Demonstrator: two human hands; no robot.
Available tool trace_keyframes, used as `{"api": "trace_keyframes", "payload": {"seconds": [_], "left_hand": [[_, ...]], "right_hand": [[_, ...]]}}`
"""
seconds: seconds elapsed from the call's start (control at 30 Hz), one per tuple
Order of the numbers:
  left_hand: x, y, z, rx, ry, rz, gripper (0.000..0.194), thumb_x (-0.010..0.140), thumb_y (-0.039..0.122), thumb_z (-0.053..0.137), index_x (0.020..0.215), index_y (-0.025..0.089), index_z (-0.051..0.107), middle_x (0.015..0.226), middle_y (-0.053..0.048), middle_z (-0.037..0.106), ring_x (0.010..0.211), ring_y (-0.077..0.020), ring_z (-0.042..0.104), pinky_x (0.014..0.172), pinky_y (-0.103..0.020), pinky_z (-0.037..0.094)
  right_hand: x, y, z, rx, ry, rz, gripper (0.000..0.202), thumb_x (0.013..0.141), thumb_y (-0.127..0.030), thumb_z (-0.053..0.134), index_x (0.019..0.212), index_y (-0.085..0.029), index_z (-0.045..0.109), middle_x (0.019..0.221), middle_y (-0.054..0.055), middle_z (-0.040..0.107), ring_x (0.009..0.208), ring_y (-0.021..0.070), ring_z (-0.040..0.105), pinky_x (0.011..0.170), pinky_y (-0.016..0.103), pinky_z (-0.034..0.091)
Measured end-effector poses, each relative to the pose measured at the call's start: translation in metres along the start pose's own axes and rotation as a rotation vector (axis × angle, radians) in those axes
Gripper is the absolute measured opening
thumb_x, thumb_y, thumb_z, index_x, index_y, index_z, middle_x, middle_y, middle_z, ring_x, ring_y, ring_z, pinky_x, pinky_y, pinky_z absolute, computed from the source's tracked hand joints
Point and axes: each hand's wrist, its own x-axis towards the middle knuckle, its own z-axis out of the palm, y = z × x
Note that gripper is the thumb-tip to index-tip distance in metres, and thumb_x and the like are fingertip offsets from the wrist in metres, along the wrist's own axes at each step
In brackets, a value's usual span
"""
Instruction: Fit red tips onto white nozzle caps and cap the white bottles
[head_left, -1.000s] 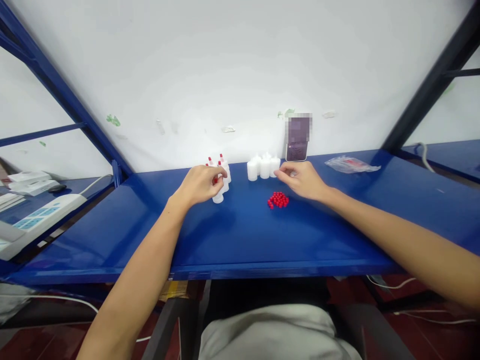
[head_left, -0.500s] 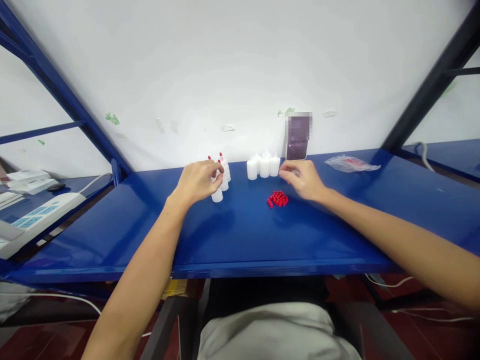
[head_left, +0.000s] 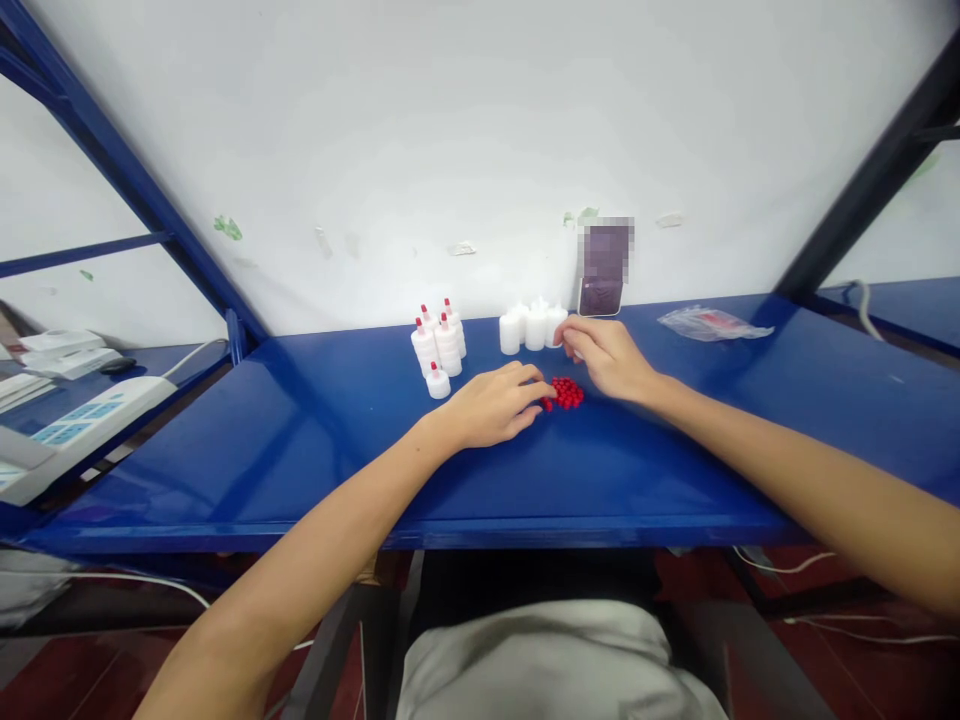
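Observation:
My left hand (head_left: pixel 499 402) is over the left edge of a small pile of red caps (head_left: pixel 568 392), fingers apart and fingertips at the caps. Beyond the pile, my right hand (head_left: pixel 606 355) is curled closed beside a group of white plastic bottles (head_left: pixel 535 328). Its fingertips overlap the rightmost bottle, and a bit of white shows under the fingers; what they hold is hidden. Left of my left hand stand several white squeeze bottles with red-tipped nozzles (head_left: pixel 448 348). One such bottle (head_left: pixel 437 381) stands nearest me, in front of the others.
A phone (head_left: pixel 601 297) leans on the white wall behind the blue table (head_left: pixel 315 450). A clear plastic bag (head_left: pixel 712 323) with something red inside lies at the right. Blue shelf posts rise at both sides. A white power strip (head_left: pixel 90 430) is at the far left.
My left hand has moved right and toward me, from the red-tipped bottles to the red caps, its fingers opening. My right hand stays by the white bottles.

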Motion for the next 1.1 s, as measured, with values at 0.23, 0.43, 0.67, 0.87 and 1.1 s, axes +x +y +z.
{"api": "trace_keyframes", "payload": {"seconds": [0.23,0.43,0.67,0.87,1.1], "left_hand": [[0.001,-0.003,0.003,-0.045,-0.020,0.055,0.031,0.102,0.019,0.041,0.123,0.018,0.063,0.121,-0.010,0.062,0.109,-0.0217,0.057,0.097,-0.035,0.049],[0.004,-0.001,0.001,-0.097,-0.026,0.044,0.029,0.101,0.018,0.042,0.117,0.017,0.067,0.111,-0.011,0.063,0.103,-0.0205,0.059,0.093,-0.033,0.049],[0.009,-0.003,0.000,-0.353,-0.011,-0.065,0.017,0.096,0.015,0.056,0.101,0.015,0.072,0.104,-0.008,0.067,0.093,-0.0170,0.065,0.090,-0.030,0.050],[0.011,-0.002,0.001,-0.433,0.010,-0.098,0.014,0.091,0.011,0.061,0.095,0.015,0.074,0.096,-0.006,0.072,0.085,-0.0159,0.067,0.084,-0.029,0.051],[0.011,-0.002,0.005,-0.527,0.063,-0.140,0.011,0.089,0.012,0.063,0.094,0.015,0.073,0.091,-0.005,0.073,0.078,-0.0137,0.067,0.077,-0.027,0.052]], "right_hand": [[0.000,-0.003,0.002,-0.033,-0.020,-0.031,0.033,0.100,-0.038,0.038,0.089,-0.018,0.063,0.072,0.002,0.061,0.067,0.0182,0.059,0.068,0.031,0.041],[0.000,-0.004,0.001,-0.041,-0.030,-0.033,0.034,0.100,-0.038,0.038,0.088,-0.018,0.063,0.071,0.002,0.061,0.066,0.0179,0.058,0.067,0.031,0.040],[-0.002,-0.007,0.000,-0.013,-0.061,-0.016,0.035,0.099,-0.038,0.039,0.086,-0.018,0.064,0.062,-0.001,0.056,0.059,0.0161,0.054,0.063,0.030,0.038],[-0.004,-0.013,0.000,0.017,-0.107,-0.048,0.038,0.099,-0.042,0.039,0.083,-0.018,0.063,0.061,-0.001,0.055,0.058,0.0154,0.052,0.062,0.030,0.036],[-0.004,-0.014,0.000,0.058,-0.136,-0.054,0.040,0.100,-0.044,0.038,0.082,-0.018,0.062,0.059,-0.001,0.054,0.057,0.0154,0.051,0.062,0.030,0.036]]}}
